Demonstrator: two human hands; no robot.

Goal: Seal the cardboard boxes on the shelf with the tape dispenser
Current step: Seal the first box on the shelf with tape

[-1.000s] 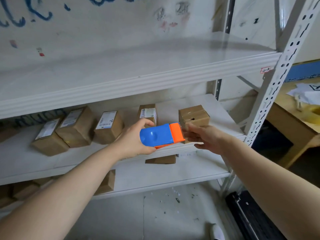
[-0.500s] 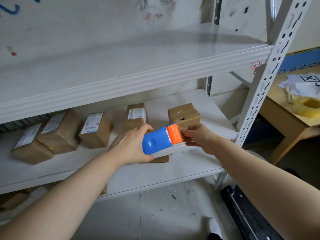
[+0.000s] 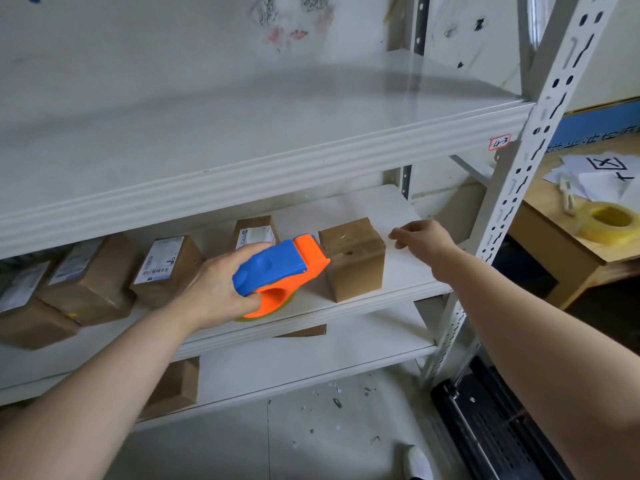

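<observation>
The left hand (image 3: 214, 289) is seen nearest, reached in from the lower left, its fingers and thumb wrapped tightly round the blue body of the tape dispenser (image 3: 277, 268). The dispenser is held low over the front of the middle shelf (image 3: 363, 303), and its orange nose is pointed right, at the upper left edge of the plain cardboard box (image 3: 353, 261) (whether it actually touches cannot be told). That box is stood upright near the front edge of the shelf, with a glossy strip seen across its top.

The right hand (image 3: 420, 237) is held above the same shelf, just to the right of the box and clear of it. Its fingers are loosely bent and are closed on nothing.

Further left along the shelf, four labelled boxes are ranged: one (image 3: 254, 233) just behind the dispenser, another (image 3: 166, 268) beside the left wrist, and two more (image 3: 86, 282) (image 3: 27, 306) towards the left edge. On the lower shelf (image 3: 311, 362) another brown box (image 3: 173, 386) is partly hidden. Below, scraps are scattered on the pale floor (image 3: 311, 445).

Beyond the perforated upright (image 3: 512, 188), a wooden table (image 3: 554, 237) is seen, and on it a yellowish tape roll (image 3: 609, 220) and papers (image 3: 595, 174). The scribbled white wall (image 3: 173, 46) is seen farthest.
</observation>
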